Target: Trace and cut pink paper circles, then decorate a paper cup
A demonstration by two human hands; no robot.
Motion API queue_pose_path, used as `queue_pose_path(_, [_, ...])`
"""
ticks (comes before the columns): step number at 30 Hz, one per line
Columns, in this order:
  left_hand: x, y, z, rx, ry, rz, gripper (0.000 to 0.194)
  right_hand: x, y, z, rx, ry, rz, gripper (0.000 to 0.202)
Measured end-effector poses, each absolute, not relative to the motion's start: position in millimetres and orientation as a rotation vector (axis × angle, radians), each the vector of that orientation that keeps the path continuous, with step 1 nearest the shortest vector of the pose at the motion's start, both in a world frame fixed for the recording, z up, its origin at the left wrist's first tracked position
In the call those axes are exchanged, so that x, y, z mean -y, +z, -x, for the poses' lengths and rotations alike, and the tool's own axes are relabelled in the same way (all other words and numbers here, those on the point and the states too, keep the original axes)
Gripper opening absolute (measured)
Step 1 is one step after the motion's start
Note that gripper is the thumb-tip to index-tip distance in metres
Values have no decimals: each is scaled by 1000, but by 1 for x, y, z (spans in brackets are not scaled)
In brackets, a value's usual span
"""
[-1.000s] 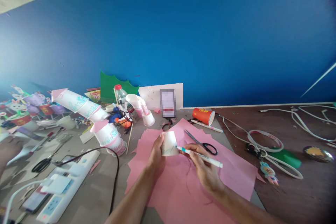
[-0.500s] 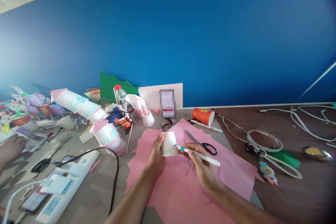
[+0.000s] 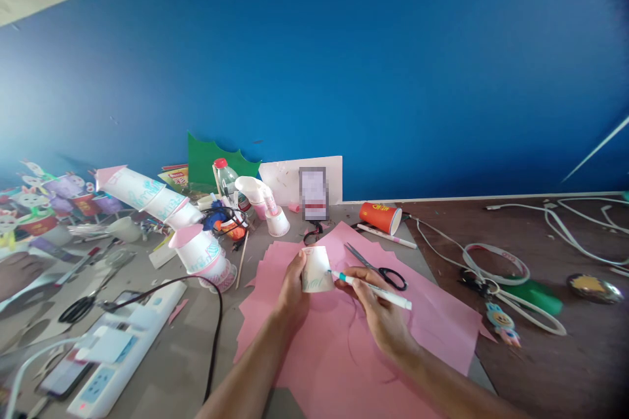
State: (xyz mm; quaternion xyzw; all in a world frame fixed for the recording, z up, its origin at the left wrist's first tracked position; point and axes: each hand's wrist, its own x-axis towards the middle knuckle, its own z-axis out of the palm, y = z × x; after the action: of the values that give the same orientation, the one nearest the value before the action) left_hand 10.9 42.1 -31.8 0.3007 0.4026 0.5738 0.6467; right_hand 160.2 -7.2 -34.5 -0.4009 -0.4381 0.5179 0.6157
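Observation:
Over the pink paper (image 3: 324,366), my left hand (image 3: 293,288) grips a small white paper cup (image 3: 317,265) by its left side. Faint green marks show on the cup's lower wall. My right hand (image 3: 378,314) is closed round a white marker pen (image 3: 386,294), and its teal tip end points at the cup's right side, touching or very close to it. Black-handled scissors (image 3: 390,277) lie half open on the paper, just beyond my right hand.
Decorated cup towers (image 3: 201,252) and a power strip (image 3: 130,347) stand at left, near another person's hand (image 3: 19,278). An orange cup (image 3: 380,217) lies on its side behind the paper. A phone (image 3: 313,193) leans upright at the back. Cables (image 3: 515,301) lie at right.
The other person's hand at the far left has shifted, and a pale sheet now shows beneath it. My own hands, the cup and the marker have barely moved.

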Motion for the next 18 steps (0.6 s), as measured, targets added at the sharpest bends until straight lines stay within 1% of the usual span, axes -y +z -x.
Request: queue_pose_path(18, [-45, -38, -7, -877, 1258, -668, 57, 8, -39, -161, 1018, 1213, 863, 27])
